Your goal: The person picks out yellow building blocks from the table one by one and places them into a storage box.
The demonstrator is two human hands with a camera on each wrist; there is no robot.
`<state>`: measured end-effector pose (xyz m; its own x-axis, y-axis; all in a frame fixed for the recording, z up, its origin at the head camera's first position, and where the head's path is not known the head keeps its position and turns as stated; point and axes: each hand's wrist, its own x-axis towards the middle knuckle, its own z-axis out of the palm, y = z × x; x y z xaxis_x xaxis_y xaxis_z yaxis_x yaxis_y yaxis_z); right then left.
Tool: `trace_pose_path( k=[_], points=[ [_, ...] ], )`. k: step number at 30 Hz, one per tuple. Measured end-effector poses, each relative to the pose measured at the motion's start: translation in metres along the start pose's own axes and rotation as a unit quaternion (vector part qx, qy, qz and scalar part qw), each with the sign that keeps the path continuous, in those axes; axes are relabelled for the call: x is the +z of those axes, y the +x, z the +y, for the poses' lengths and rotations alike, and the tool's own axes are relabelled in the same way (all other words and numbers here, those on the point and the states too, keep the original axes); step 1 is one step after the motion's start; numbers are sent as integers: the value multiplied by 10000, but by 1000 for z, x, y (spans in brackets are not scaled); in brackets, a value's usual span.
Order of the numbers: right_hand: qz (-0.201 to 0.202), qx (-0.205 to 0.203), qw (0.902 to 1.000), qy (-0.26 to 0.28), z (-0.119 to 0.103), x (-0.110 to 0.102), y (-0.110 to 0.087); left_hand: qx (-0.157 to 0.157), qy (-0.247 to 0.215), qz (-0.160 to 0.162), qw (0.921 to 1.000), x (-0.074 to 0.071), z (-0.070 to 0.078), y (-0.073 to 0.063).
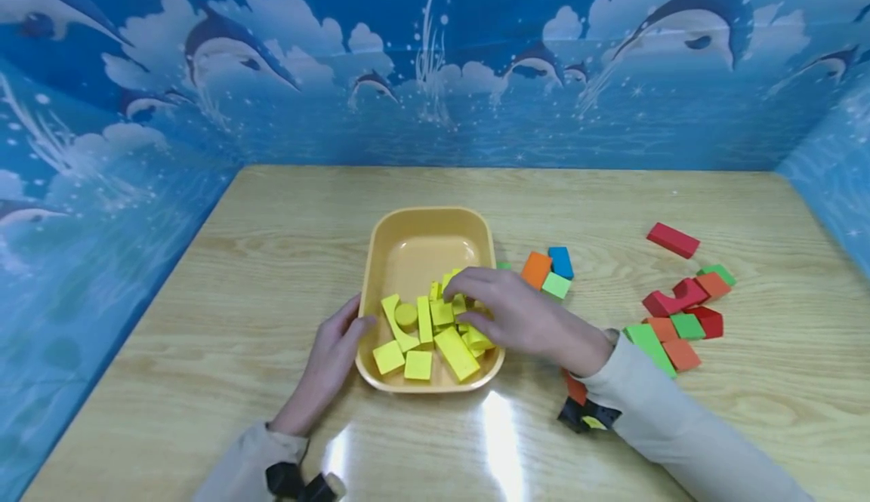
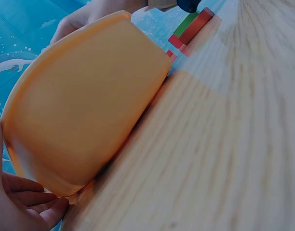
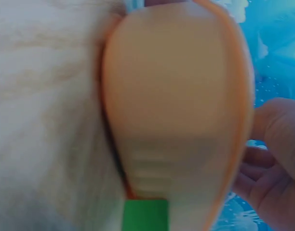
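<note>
A yellow plastic bin (image 1: 428, 230) stands on the table, its near half filled with several yellow blocks (image 1: 457, 354) of different shapes. On the bin's left side my left hand (image 1: 334, 343) grips the wall, thumb over the rim. The left wrist view shows that hand's curled fingers (image 2: 34, 198) at the bin's outer corner. My right hand (image 1: 516, 309) reaches over the right rim, fingers bent above the yellow blocks, with a gap between thumb and forefinger. In the right wrist view this hand (image 3: 277, 159) is beside the rim; the blocks inside are hidden by the wall.
Right of the bin lie an orange block (image 1: 536, 269), a blue block (image 1: 560, 262) and a light green block (image 1: 556, 285). Farther right are several red, orange and green blocks, among them a red arch (image 1: 669, 300) and a lone red block (image 1: 673, 240). A dolphin-print backdrop (image 1: 435, 132) borders the table.
</note>
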<state>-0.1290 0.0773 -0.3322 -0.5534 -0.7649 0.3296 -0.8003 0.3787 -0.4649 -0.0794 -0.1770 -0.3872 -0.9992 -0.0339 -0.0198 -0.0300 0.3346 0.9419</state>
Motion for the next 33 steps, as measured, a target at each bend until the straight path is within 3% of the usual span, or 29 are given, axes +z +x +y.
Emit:
trace_pose_path(
  k=[17, 23, 33],
  points=[
    [439, 98, 9987, 220, 2, 14, 0, -27, 4, 3, 10000, 0, 0, -1],
    [419, 198, 9985, 279, 2, 15, 1, -33, -19, 40, 10000, 1, 0, 0],
    [231, 185, 9992, -267, 0, 18, 1, 0, -50, 11, 10000, 1, 1, 0]
  ],
)
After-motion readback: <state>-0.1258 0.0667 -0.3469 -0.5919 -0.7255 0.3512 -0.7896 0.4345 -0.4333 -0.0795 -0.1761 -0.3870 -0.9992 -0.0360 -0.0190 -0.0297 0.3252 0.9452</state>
